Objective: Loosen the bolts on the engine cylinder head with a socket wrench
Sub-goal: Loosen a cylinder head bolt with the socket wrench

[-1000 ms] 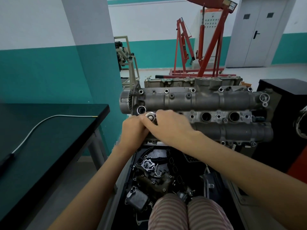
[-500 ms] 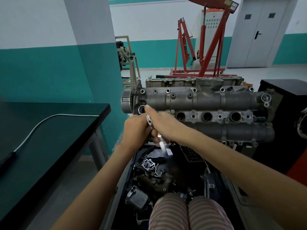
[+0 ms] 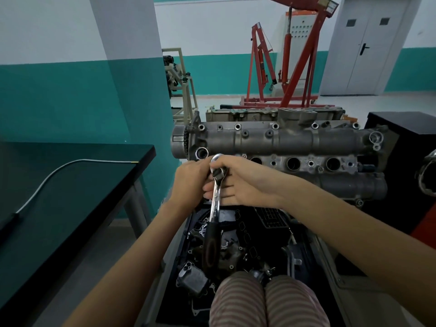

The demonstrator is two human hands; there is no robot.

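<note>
The grey engine cylinder head (image 3: pixel 295 142) lies across the middle of the view, with bolts along its top edge and a row of round holes. A chrome socket wrench (image 3: pixel 215 201) with a black handle stands at the cylinder head's left end, its ratchet head up and its handle pointing down toward me. My right hand (image 3: pixel 247 182) grips the ratchet head, thumb over it and fingers behind the shaft. Beside it, my left hand (image 3: pixel 191 182) curls around the wrench just under the ratchet head. The socket and the bolt are hidden by my fingers.
A dark green table (image 3: pixel 70 185) with a grey cable (image 3: pixel 59 171) stands on the left. Below the engine, a black tray (image 3: pixel 236 244) holds loose engine parts. Red engine hoists (image 3: pixel 283 67) stand behind, and a black cabinet (image 3: pixel 401 138) is on the right. My striped knees (image 3: pixel 266 300) are at the bottom.
The wrench handle has swung out from under my right hand and now points down toward me. My right hand has turned so its palm side shows; both hands stay at the ratchet head.
</note>
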